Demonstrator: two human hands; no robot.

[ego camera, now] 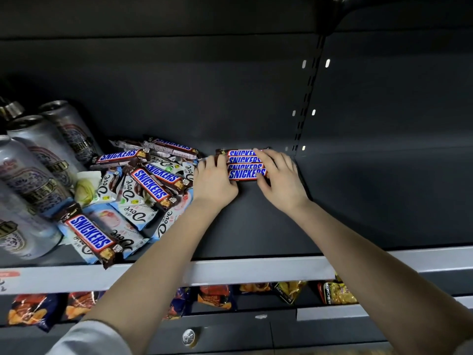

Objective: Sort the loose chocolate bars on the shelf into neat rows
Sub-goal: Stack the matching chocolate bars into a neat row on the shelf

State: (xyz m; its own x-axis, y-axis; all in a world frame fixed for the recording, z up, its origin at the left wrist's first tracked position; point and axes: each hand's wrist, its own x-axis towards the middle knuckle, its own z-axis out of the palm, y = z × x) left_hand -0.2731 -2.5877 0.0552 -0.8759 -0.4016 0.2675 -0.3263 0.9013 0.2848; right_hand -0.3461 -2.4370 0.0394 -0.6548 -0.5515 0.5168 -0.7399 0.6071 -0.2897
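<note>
Several Snickers bars (245, 165) lie side by side in a neat row at the back middle of the dark shelf (256, 226). My left hand (213, 181) presses against the row's left end and my right hand (279, 175) against its right end, fingers over the wrappers. To the left sits a loose pile (143, 190) of brown Snickers bars mixed with white and pale-blue Dove bars. One Snickers bar (89, 235) lies diagonally near the shelf's front edge.
Tall silver cans (38, 160) stand at the far left beside the pile. The shelf's grey front rail (256, 271) runs across below my arms. Snack bags (215, 295) fill the lower shelf. A slotted upright (308, 93) divides the back wall.
</note>
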